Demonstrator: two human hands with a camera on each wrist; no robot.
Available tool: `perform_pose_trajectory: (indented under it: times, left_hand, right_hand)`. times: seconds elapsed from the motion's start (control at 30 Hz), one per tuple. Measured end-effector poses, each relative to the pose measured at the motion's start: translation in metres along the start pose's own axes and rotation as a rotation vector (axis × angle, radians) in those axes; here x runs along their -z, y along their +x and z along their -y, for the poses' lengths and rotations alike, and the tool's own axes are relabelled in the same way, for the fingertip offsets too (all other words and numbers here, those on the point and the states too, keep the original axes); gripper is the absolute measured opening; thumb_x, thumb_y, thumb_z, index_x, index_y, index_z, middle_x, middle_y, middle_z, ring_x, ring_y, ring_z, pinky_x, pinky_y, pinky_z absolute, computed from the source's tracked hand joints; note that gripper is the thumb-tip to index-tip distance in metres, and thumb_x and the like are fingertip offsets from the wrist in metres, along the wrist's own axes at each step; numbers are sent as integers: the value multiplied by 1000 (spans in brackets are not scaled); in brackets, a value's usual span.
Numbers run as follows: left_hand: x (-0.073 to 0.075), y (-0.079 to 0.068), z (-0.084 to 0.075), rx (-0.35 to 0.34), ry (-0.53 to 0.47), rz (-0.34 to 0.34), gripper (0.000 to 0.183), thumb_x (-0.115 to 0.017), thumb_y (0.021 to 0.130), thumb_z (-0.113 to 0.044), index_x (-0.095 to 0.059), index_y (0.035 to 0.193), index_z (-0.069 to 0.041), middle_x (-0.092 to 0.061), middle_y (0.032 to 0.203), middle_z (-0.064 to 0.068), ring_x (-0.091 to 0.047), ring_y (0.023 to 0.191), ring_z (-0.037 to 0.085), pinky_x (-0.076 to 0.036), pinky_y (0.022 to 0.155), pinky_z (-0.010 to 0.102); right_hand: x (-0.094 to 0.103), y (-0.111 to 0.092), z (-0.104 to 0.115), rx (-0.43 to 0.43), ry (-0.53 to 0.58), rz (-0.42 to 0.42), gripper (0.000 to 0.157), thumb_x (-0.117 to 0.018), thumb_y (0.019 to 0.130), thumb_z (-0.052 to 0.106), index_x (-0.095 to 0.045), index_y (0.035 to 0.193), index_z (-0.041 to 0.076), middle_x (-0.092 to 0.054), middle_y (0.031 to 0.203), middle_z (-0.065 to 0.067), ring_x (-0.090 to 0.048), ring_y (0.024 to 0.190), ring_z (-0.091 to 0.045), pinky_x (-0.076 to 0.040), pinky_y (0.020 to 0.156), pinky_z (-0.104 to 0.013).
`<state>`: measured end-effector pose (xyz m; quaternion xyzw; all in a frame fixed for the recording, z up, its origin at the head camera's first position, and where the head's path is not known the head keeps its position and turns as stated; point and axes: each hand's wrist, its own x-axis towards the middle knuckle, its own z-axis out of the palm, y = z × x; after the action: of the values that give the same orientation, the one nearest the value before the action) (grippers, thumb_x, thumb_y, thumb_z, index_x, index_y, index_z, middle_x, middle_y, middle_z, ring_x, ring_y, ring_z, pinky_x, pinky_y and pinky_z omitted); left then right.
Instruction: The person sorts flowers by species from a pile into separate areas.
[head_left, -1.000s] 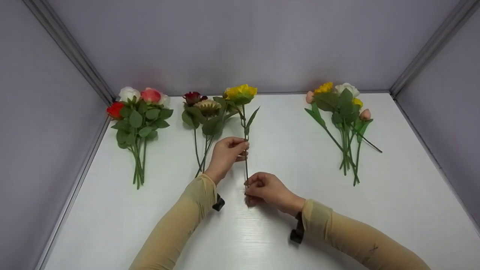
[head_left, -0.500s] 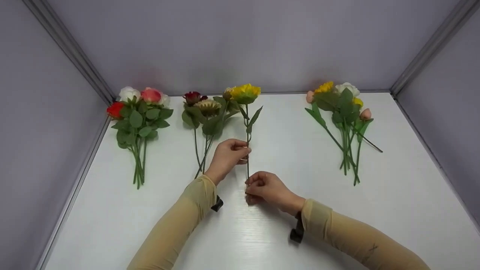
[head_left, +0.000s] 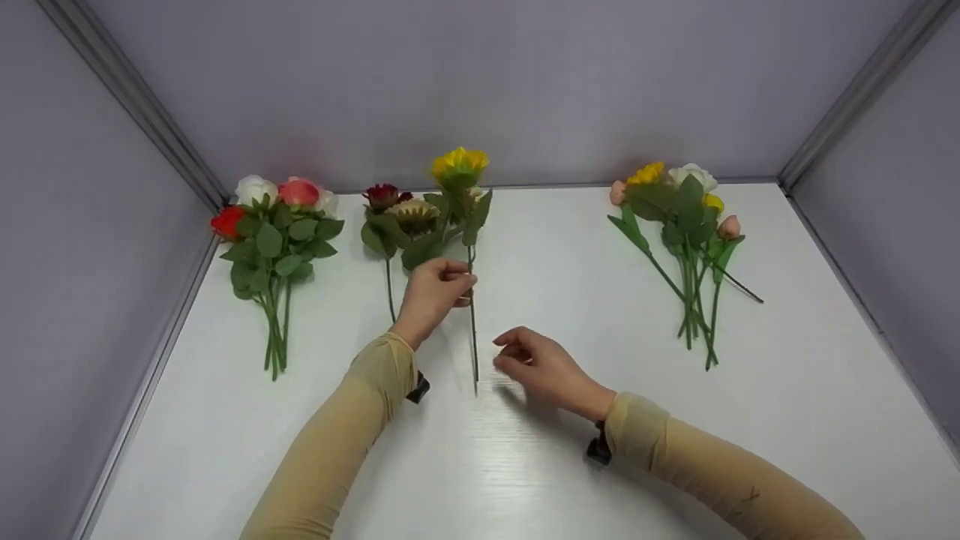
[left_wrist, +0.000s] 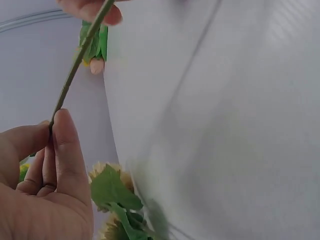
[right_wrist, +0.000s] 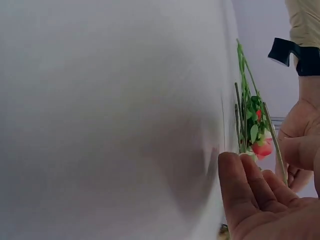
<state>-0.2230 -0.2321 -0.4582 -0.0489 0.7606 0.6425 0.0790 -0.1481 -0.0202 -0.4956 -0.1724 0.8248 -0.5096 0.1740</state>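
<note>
My left hand (head_left: pixel 431 298) pinches the thin stem of a yellow artificial flower (head_left: pixel 460 166) between thumb and fingers. The flower is held upright, its leafy stem (left_wrist: pixel 75 70) hanging below the grip over the table. To the right of the stem's lower end, my right hand (head_left: pixel 553 373) holds nothing, its fingers loosely bent and apart from the stem. Behind and left of the left hand lies a group with a dark red flower (head_left: pixel 382 196) and a beige flower (head_left: pixel 414 215). The left hand and sleeve hide part of this group's stems.
At the left lies a bunch of red, pink and white roses (head_left: pixel 300 193). On the right is another bunch with a white flower (head_left: pixel 694 177), yellow flowers and peach tulips (head_left: pixel 729 227). Grey panels (head_left: pixel 495 90) enclose the white table (head_left: pixel 570 480) at the back and sides.
The right hand has let go of the lower stem. My left hand has moved the yellow flower left and up, so its head now overlaps the middle group.
</note>
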Motion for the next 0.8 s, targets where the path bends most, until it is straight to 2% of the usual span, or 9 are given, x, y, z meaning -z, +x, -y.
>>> perform_pose_trajectory:
  times: [0.17, 0.23, 0.3, 0.37, 0.57, 0.8]
  left_hand:
    - [16, 14, 0, 26, 75, -66, 29, -70, 98, -11, -66, 124, 2, -67, 107, 14, -70, 94, 23, -60, 80, 30]
    - [21, 20, 2, 36, 99, -92, 28, -69, 99, -10, -66, 124, 2, -67, 107, 14, -70, 93, 23, -60, 79, 31]
    - [23, 24, 6, 45, 126, -107, 29, -69, 99, -10, -66, 125, 2, -67, 107, 14, -69, 92, 23, -60, 79, 31]
    - [25, 28, 10, 60, 148, -115, 30, -69, 99, -10, -66, 126, 3, -67, 108, 14, -69, 92, 23, -60, 80, 32]
    - [23, 35, 24, 79, 199, -139, 31, -69, 99, -9, -66, 127, 2, -68, 110, 14, -69, 94, 23, -59, 80, 32]
    - [19, 39, 30, 71, 242, -156, 29, -69, 98, -10, -67, 125, 1, -68, 113, 14, -68, 97, 23, -58, 81, 34]
  right_hand:
    - [18, -3, -3, 211, -464, -69, 41, -65, 103, 30, -60, 137, 7, -65, 129, -7, -59, 124, -24, -49, 104, -42]
    - [25, -3, -5, 280, -598, -97, 43, -66, 102, 30, -59, 138, 8, -63, 134, -8, -53, 132, -27, -44, 109, -44]
    - [30, -2, -7, 318, -676, -119, 44, -67, 101, 30, -59, 138, 7, -61, 136, -9, -50, 136, -30, -41, 113, -45]
    - [33, -1, -9, 327, -715, -128, 45, -67, 101, 32, -60, 138, 7, -61, 137, -9, -47, 138, -32, -38, 115, -45]
    - [33, -1, -15, 332, -713, -100, 43, -65, 103, 32, -61, 137, 5, -61, 136, -12, -47, 138, -36, -37, 115, -47]
    - [33, -2, -15, 354, -712, -98, 40, -65, 103, 31, -63, 133, 4, -63, 133, -13, -48, 137, -37, -38, 115, -46]
